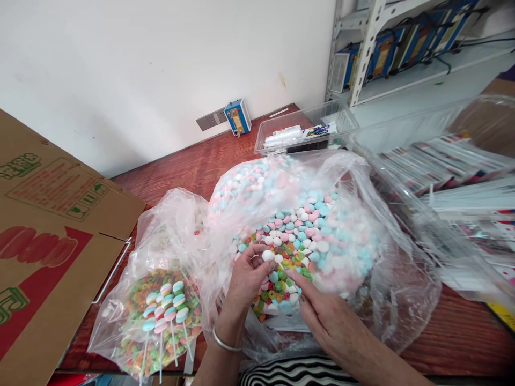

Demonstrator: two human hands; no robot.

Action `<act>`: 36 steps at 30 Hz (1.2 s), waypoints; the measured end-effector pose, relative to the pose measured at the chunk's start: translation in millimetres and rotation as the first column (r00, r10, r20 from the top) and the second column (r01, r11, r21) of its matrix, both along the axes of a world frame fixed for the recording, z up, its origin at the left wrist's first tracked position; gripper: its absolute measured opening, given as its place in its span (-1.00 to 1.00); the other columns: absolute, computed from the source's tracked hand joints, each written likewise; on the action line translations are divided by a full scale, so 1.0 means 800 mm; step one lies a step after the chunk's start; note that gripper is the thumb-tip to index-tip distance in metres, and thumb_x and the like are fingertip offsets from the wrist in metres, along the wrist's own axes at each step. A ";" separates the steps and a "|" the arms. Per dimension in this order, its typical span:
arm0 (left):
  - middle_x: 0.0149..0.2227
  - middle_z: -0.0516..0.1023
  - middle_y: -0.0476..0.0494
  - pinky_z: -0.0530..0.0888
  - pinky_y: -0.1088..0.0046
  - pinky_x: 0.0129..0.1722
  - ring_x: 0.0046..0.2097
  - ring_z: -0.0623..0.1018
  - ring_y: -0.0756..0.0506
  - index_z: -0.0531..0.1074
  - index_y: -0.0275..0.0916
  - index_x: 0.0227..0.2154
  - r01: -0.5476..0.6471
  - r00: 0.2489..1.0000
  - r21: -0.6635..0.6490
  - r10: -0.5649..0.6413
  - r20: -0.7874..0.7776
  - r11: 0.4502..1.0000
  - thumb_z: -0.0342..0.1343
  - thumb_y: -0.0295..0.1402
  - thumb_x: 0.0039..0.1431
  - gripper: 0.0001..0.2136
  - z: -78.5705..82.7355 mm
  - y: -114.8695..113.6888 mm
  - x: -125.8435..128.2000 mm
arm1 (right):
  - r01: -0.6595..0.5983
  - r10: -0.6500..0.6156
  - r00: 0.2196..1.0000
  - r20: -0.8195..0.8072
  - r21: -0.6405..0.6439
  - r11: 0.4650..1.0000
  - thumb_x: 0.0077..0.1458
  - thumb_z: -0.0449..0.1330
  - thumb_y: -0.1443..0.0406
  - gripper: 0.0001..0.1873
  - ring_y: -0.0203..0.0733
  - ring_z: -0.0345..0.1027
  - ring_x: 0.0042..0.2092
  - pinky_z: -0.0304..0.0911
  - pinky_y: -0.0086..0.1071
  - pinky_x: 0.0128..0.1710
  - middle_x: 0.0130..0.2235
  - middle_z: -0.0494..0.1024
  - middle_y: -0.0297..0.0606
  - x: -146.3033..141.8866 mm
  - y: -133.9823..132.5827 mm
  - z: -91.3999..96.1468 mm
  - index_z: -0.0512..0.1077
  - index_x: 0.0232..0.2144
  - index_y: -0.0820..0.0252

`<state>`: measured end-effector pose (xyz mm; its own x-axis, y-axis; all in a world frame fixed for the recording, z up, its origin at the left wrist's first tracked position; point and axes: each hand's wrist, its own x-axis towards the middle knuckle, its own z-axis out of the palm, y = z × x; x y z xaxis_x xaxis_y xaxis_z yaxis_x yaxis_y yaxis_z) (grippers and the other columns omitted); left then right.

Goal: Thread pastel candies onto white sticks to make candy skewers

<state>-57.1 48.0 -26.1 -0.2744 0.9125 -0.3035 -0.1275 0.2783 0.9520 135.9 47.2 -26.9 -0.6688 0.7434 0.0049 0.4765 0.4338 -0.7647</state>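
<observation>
Over the open plastic bag, my left hand [246, 276] pinches a white round candy [268, 255] between thumb and fingers. My right hand [328, 316] closes on a thin white stick [285, 267], whose upper end meets another white candy [278, 258] beside the first. Below both hands lie pastel pink, blue and white candies [300, 217], mixed with small ring-shaped gummies [277, 295] in green, yellow, orange and red. To the left, several finished-looking candy skewers [166, 306] with pastel pieces stacked on white sticks rest on a bag of ring gummies [137, 343].
A cardboard box [52, 225] stands at the left. Behind the candy bag [406, 300] is a clear tray [263, 145] holding white rolls. Clear bins [402, 201] with flat packets sit at the right. A small blue device [238, 118] is by the wall socket.
</observation>
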 end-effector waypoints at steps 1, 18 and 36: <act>-0.39 0.52 0.01 0.40 0.58 -0.41 -0.41 0.48 0.06 0.43 -0.24 -0.21 0.000 0.997 -0.005 0.000 0.075 1.000 0.37 -0.31 -0.10 -0.63 0.001 -0.001 0.004 | 0.002 -0.002 1.000 0.000 -0.002 1.000 0.24 -0.19 0.38 -0.42 -0.05 0.55 -0.32 0.37 -0.29 -0.31 -0.31 0.65 -0.08 -0.001 0.002 0.002 0.21 0.26 0.35; -0.25 0.61 -0.07 0.54 0.53 -0.24 -0.31 0.58 0.04 0.54 -0.26 -0.24 -0.154 0.927 -0.009 0.148 0.345 0.988 0.39 -0.31 -0.09 -0.69 -0.010 0.000 0.011 | 0.084 -0.095 0.980 -0.174 -0.066 0.994 0.27 -0.07 0.36 -0.50 -0.13 0.54 -0.08 0.42 -0.30 -0.11 -0.04 0.62 -0.17 0.016 -0.001 0.009 0.32 0.21 0.12; -0.23 0.61 -0.11 0.54 0.52 -0.29 -0.32 0.57 0.03 0.55 -0.29 -0.21 -0.153 0.912 -0.003 0.142 0.386 0.988 0.37 -0.34 -0.05 -0.69 -0.011 -0.002 0.016 | 0.041 -0.077 0.984 -0.163 -0.215 0.976 0.28 -0.09 0.33 -0.49 -0.12 0.45 0.06 0.33 -0.22 0.04 0.08 0.55 -0.14 0.018 0.000 0.018 0.29 0.24 0.15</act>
